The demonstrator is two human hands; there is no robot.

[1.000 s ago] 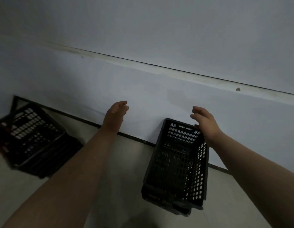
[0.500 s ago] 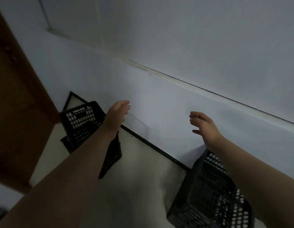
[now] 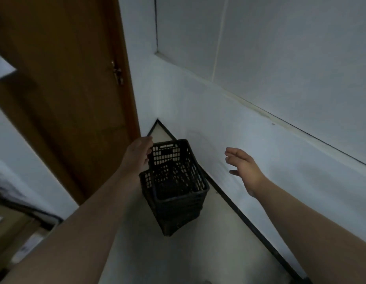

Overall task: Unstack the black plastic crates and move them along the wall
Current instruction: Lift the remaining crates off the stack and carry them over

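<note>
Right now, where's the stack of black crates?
The stack of black crates stands on the floor in the corner, between the wooden door and the white wall.

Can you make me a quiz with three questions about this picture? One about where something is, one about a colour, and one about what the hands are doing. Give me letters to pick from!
1. Where is the stack of crates?
A. On the floor in the corner, between the door and the wall
B. On a shelf
C. On a chair

2. What colour are the crates?
A. Red
B. Black
C. Yellow

3. What is the right hand doing?
A. Squeezing a crate
B. Holding a cup
C. Open in the air, holding nothing

Answers:
1. A, since the stack stands on the pale floor next to the brown door and the white wall.
2. B, because the plastic mesh is black all over.
3. C, because its fingers are spread and apart from the stack, while the left hand is at the top crate's rim.
</note>
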